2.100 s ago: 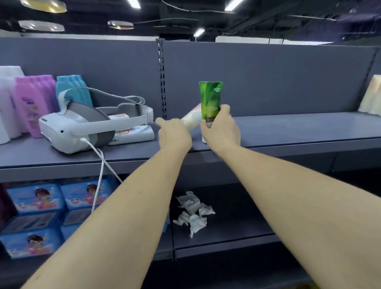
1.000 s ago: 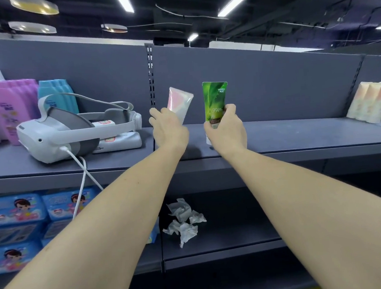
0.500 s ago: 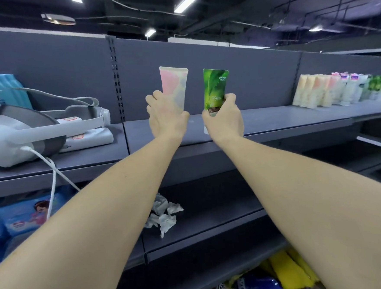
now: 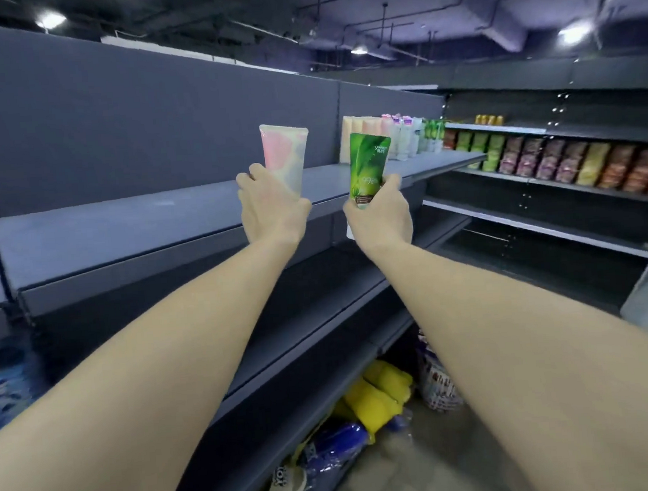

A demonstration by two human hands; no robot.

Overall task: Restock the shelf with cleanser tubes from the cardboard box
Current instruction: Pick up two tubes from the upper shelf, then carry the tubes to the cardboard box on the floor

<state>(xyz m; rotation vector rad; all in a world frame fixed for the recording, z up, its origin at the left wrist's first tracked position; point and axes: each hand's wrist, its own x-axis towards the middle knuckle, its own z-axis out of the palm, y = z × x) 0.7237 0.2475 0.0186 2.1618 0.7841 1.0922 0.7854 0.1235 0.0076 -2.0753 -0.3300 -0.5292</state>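
My left hand (image 4: 272,206) grips a pale tube with a pink patch (image 4: 284,156), held upright above the grey top shelf (image 4: 122,228). My right hand (image 4: 379,212) grips a green cleanser tube (image 4: 368,161), also upright, just off the shelf's front edge. Farther right on the same shelf stands a row of tubes (image 4: 391,137), cream, pink, white and green. The cardboard box is not in view.
Lower grey shelves (image 4: 319,307) run below my arms. On the floor lie yellow packs (image 4: 379,395) and blue bags (image 4: 336,447). A side rack at the right holds rows of snack packets (image 4: 562,159). Blue packs (image 4: 2,386) show at the far left.
My view has swung right along the shelf: the headset and bottles have left the frame and the row of tubes has come nearer. My left hand has stood the pink tube upright.
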